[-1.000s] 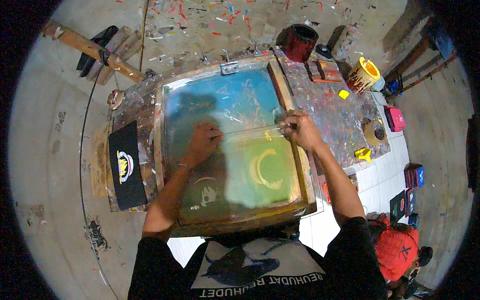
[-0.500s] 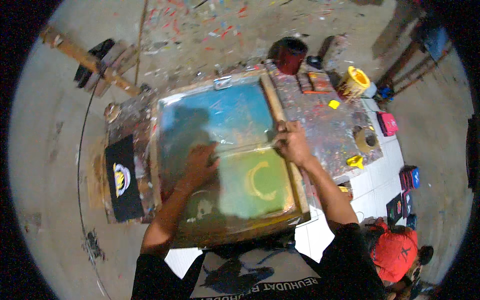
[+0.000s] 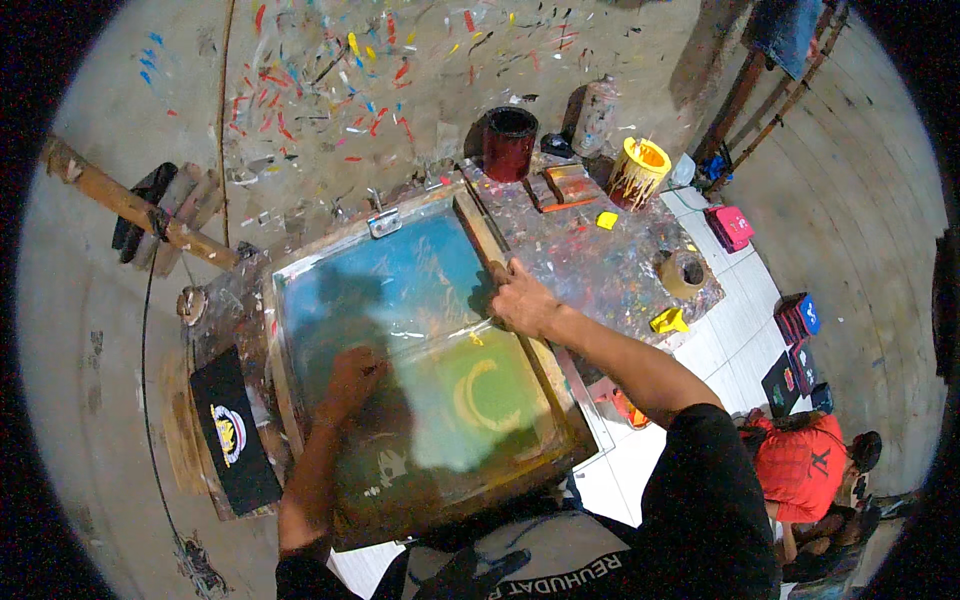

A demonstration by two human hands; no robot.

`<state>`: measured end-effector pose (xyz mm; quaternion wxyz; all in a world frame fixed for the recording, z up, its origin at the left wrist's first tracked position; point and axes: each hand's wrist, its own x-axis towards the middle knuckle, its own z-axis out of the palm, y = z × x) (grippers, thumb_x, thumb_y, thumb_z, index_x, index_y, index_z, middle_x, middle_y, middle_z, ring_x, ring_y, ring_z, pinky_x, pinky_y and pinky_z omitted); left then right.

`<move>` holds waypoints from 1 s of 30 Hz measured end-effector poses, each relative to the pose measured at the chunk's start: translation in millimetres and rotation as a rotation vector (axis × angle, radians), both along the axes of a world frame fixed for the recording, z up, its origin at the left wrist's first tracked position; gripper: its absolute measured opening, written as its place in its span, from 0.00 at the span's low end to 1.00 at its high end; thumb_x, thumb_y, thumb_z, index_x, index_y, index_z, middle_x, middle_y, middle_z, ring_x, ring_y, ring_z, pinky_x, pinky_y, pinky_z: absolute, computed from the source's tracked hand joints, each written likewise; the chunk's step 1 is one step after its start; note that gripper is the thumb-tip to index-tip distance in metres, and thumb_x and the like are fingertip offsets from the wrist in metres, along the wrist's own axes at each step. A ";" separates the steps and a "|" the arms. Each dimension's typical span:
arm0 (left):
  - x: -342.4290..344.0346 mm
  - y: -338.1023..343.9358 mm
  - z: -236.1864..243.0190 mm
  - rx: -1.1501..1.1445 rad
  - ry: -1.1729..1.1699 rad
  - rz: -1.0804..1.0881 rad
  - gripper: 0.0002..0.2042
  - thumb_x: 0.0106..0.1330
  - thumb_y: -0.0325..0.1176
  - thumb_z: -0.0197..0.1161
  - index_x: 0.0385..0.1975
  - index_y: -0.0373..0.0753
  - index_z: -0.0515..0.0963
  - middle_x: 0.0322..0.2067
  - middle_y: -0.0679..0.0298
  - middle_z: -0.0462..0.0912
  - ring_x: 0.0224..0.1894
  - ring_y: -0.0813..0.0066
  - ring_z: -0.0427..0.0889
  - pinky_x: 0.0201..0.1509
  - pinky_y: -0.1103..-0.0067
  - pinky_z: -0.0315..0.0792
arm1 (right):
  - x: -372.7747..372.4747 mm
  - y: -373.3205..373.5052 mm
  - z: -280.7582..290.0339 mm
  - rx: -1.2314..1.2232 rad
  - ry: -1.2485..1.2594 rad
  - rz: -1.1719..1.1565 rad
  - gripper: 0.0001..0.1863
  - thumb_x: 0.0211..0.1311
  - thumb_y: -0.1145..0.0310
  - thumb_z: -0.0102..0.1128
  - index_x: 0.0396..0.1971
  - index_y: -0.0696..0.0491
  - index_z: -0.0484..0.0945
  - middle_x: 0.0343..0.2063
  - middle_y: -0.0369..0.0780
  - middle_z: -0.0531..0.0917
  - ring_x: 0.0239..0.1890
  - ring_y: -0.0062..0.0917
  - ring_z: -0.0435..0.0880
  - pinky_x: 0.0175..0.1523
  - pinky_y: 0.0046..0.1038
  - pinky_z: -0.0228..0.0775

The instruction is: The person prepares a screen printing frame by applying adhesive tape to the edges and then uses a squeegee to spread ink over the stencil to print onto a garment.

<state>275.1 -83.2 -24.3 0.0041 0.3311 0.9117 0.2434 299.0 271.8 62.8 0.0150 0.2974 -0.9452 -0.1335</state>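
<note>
A wooden screen-printing frame (image 3: pixel 285 375) with blue and green mesh lies tilted before me. Over the shadowed left half of the mesh is my left hand (image 3: pixel 357 372), fingers curled in; whatever they may hold is hidden. My right hand (image 3: pixel 525 302) is closed on the frame's right wooden rail, fingertips toward the mesh. A thin pale strip (image 3: pixel 440 340) runs across the mesh where blue meets green, ending just below my right hand. On the green part shows a yellowish crescent shape (image 3: pixel 487 395). A metal clamp (image 3: pixel 383 224) sits on the far rail.
Left of the frame lies a black printed cloth (image 3: pixel 236 430). On the paint-stained table (image 3: pixel 580 250) stand a dark red can (image 3: pixel 509 145), a yellow paint tub (image 3: pixel 639 173) and a tape roll (image 3: pixel 682 273). A person in red (image 3: pixel 800 465) sits at the lower right, near folded cloths (image 3: pixel 796 318).
The view has turned and shifted. My left hand has drawn away from the pale strip, toward the frame's left side. My right hand has slid a little farther up the right rail.
</note>
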 end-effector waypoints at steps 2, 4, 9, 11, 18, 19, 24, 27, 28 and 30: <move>-1.4 -1.4 -2.9 0.031 -0.052 0.018 0.08 0.55 0.38 0.66 0.32 0.44 0.85 0.25 0.56 0.78 0.28 0.58 0.77 0.34 0.68 0.71 | -1.9 1.5 0.6 0.007 -0.057 -0.030 0.08 0.53 0.63 0.56 0.27 0.48 0.83 0.32 0.40 0.84 0.54 0.35 0.72 0.55 0.44 0.58; -2.1 -0.4 3.1 0.114 -0.173 0.038 0.09 0.57 0.39 0.65 0.34 0.45 0.85 0.25 0.57 0.80 0.29 0.58 0.78 0.34 0.68 0.71 | -0.9 7.3 2.0 -0.076 -0.076 -0.041 0.09 0.53 0.64 0.58 0.30 0.50 0.83 0.31 0.41 0.83 0.51 0.32 0.75 0.55 0.46 0.58; 0.8 -3.8 54.2 0.094 -0.316 0.331 0.11 0.62 0.40 0.63 0.38 0.43 0.84 0.32 0.56 0.84 0.34 0.62 0.82 0.38 0.70 0.74 | -19.5 63.4 17.2 -0.968 -0.162 -0.028 0.13 0.51 0.68 0.64 0.38 0.55 0.82 0.36 0.43 0.83 0.41 0.36 0.81 0.47 0.39 0.72; -5.1 16.7 80.7 0.187 -0.309 0.419 0.12 0.63 0.39 0.63 0.41 0.41 0.82 0.35 0.55 0.84 0.36 0.63 0.83 0.41 0.71 0.74 | -58.7 135.3 18.6 -0.971 0.069 -0.345 0.21 0.54 0.63 0.65 0.46 0.57 0.77 0.39 0.46 0.83 0.43 0.39 0.81 0.48 0.38 0.73; -121.5 295.9 103.1 0.268 0.076 -0.251 0.31 0.56 0.40 0.68 0.57 0.31 0.66 0.56 0.50 0.71 0.58 0.52 0.71 0.60 0.67 0.67 | -147.8 211.5 -8.9 -0.368 -0.028 -0.938 0.45 0.51 0.35 0.59 0.58 0.57 0.64 0.50 0.59 0.74 0.53 0.50 0.75 0.54 0.44 0.70; -139.0 324.9 86.7 0.217 0.045 -0.248 0.36 0.55 0.43 0.69 0.59 0.30 0.63 0.59 0.48 0.67 0.60 0.50 0.68 0.62 0.65 0.65 | -156.5 209.5 -7.5 -0.421 -0.033 -0.917 0.44 0.52 0.35 0.58 0.56 0.57 0.65 0.49 0.58 0.75 0.52 0.50 0.76 0.54 0.44 0.71; -177.0 415.6 48.2 -0.075 0.070 -0.254 0.48 0.49 0.48 0.72 0.64 0.26 0.53 0.64 0.38 0.54 0.67 0.41 0.54 0.68 0.59 0.55 | -184.1 235.7 33.5 -0.565 0.012 -0.976 0.39 0.54 0.35 0.53 0.40 0.62 0.80 0.41 0.56 0.81 0.46 0.49 0.81 0.53 0.44 0.72; -189.6 435.8 52.0 -0.256 0.029 -0.214 0.51 0.46 0.50 0.73 0.63 0.25 0.53 0.63 0.35 0.53 0.67 0.37 0.51 0.69 0.56 0.53 | -197.6 243.4 43.9 -0.573 -0.076 -1.049 0.38 0.54 0.36 0.53 0.40 0.62 0.81 0.41 0.56 0.81 0.47 0.48 0.81 0.53 0.43 0.71; -192.6 439.6 54.3 -0.283 0.012 -0.212 0.52 0.44 0.51 0.74 0.63 0.25 0.53 0.64 0.34 0.52 0.67 0.36 0.51 0.69 0.57 0.54 | -200.0 244.1 46.0 -0.555 -0.076 -1.074 0.38 0.54 0.36 0.54 0.40 0.62 0.81 0.42 0.56 0.81 0.48 0.47 0.80 0.53 0.42 0.71; -194.4 438.9 59.6 -0.288 -0.010 -0.180 0.53 0.42 0.51 0.75 0.62 0.24 0.54 0.63 0.35 0.52 0.65 0.35 0.54 0.68 0.58 0.56 | -200.5 240.2 48.1 -0.538 -0.108 -1.061 0.38 0.55 0.36 0.53 0.42 0.62 0.80 0.43 0.56 0.81 0.49 0.47 0.80 0.54 0.42 0.71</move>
